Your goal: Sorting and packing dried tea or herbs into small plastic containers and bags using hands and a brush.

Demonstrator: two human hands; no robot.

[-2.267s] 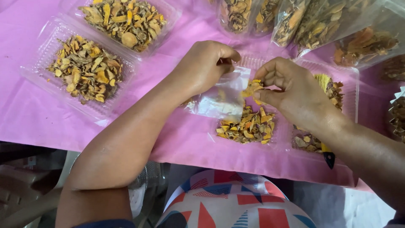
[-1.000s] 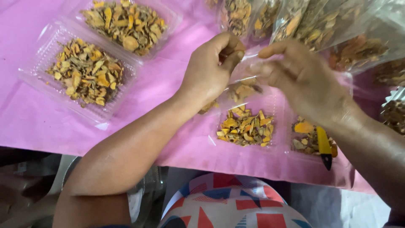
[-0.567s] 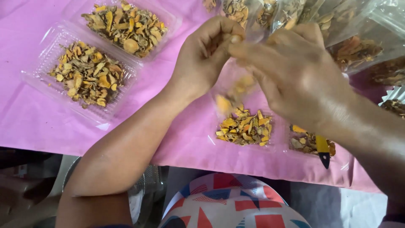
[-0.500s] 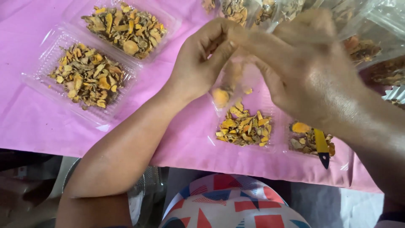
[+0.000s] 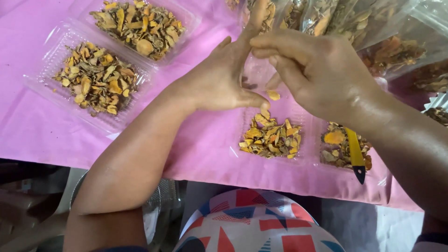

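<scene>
My left hand [image 5: 219,81] and my right hand [image 5: 322,70] meet above the pink cloth and hold a small clear plastic bag [image 5: 255,74] between them. The left fingers point up behind the bag, and the right fingertips pinch at its top edge. A single yellow dried slice [image 5: 273,94] sits by my left thumb tip at the bag's lower end. Directly below lies a clear tray [image 5: 242,121] holding a heap of yellow-brown dried slices [image 5: 271,136].
Two clear trays of dried slices [image 5: 95,81] [image 5: 140,25] lie at the left. A yellow-handled knife [image 5: 354,154] rests on another tray of slices [image 5: 338,144] at the right. Filled plastic bags [image 5: 387,51] crowd the top right. The pink cloth [image 5: 200,149] ends near my lap.
Both hands lifted the clear bag off the pile and brought it together above the tray. Slices have dropped from the bag area onto the heap, and my left fingers have straightened upward.
</scene>
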